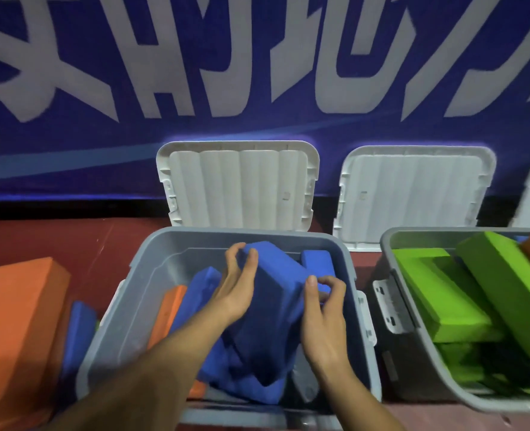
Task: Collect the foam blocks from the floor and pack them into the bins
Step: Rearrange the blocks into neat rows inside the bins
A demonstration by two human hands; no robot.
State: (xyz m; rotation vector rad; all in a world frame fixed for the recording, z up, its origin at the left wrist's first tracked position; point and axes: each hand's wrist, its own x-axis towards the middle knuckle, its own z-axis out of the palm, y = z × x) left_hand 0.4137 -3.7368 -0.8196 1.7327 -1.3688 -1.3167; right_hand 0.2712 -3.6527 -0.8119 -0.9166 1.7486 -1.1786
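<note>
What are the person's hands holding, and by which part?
A blue foam block: the left hand grips its far corner, and the right hand pinches its right edge.

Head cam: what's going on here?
A person is packing foam blocks. Both hands grip one blue block: the left hand curls round its far corner and the right hand pinches its right edge. The block sits tilted in the middle bin, over other blue blocks and an orange block. The right bin holds green blocks. Two lids lean on the wall. A big orange block and a loose blue block lie outside, to the left.
</note>
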